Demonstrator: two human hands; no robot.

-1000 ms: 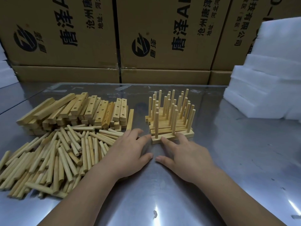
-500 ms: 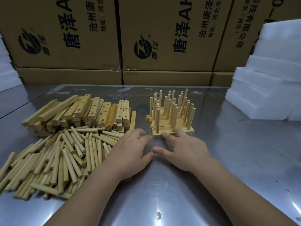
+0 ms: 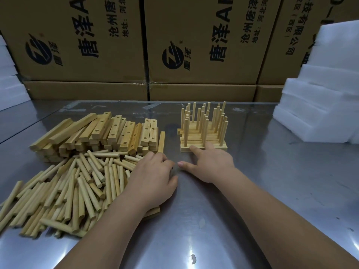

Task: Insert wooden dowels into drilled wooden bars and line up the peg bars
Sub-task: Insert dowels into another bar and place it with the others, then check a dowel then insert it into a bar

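Out at mid-table the peg bars [image 3: 203, 135] stood packed side by side, dowels upright, and our right hand [image 3: 211, 164] lay released against the nearest bar [image 3: 221, 148], straight fingers touching its front edge. Lining up, we judged, was the step in hand, and that row looked close to square. Just left of it our left hand [image 3: 153, 177] hung over the near edge of the loose dowels [image 3: 68, 183], fingers bent down; whether they had pinched one, we could not tell. Behind that heap sat the stack of drilled bars [image 3: 101, 133], empty holes showing, so plenty was left to do. Next move, by our reckoning: take a fresh bar and a dowel, and seat the peg straight down without knocking the finished row. All round ran the steel table [image 3: 272, 191], with cartons [image 3: 194, 45] behind and white foam blocks [image 3: 320, 105] at the right.
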